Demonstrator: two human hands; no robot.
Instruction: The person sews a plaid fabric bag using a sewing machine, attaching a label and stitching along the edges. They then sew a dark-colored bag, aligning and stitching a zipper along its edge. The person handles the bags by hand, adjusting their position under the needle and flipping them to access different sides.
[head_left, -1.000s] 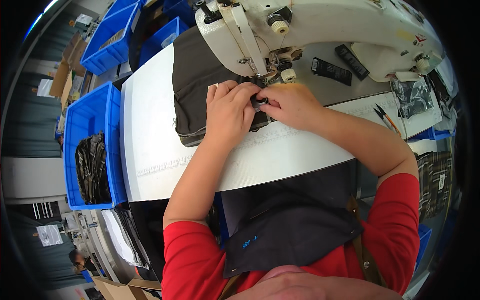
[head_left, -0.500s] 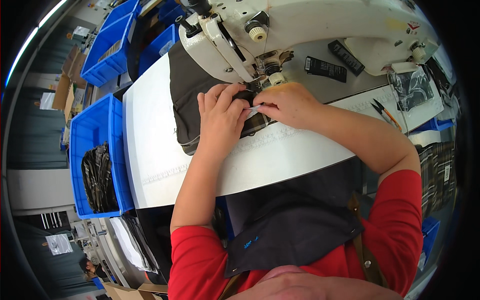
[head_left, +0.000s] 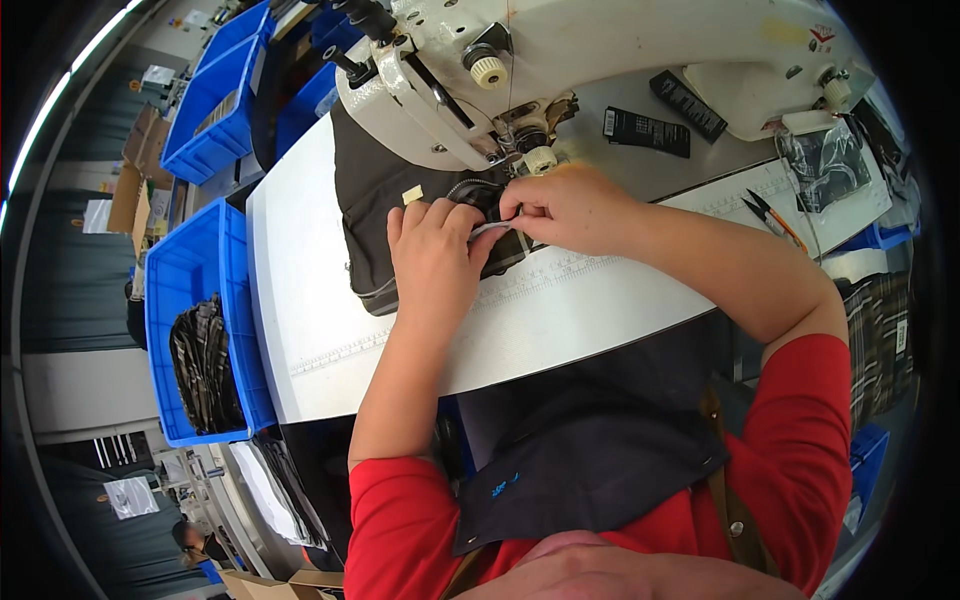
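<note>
My left hand (head_left: 435,250) lies on a dark brown cloth piece (head_left: 365,190), fingers curled, pinching the left part of a thin pale strip (head_left: 490,227). My right hand (head_left: 570,210) has thumb and forefinger closed on the strip's right end, just in front of the sewing machine's presser foot area. A dark zipper (head_left: 470,190) curves across the cloth beside my left fingertips, and a small cream tab (head_left: 412,195) lies behind them. The white machine (head_left: 600,40) stands over the cloth; its needle is too small to make out.
A white board with printed ruler (head_left: 310,290) forms the front surface. Black packets (head_left: 647,133), scissors (head_left: 775,220) and a clear bag (head_left: 820,165) lie right. A blue bin (head_left: 235,300) of plaid cloth is left, more bins (head_left: 215,140) behind. A co-worker (head_left: 190,545) is at lower left.
My hands have drawn slightly back from the needle area, uncovering more zipper, cream tab and the pale strip between my fingers. The whole view has shifted a little.
</note>
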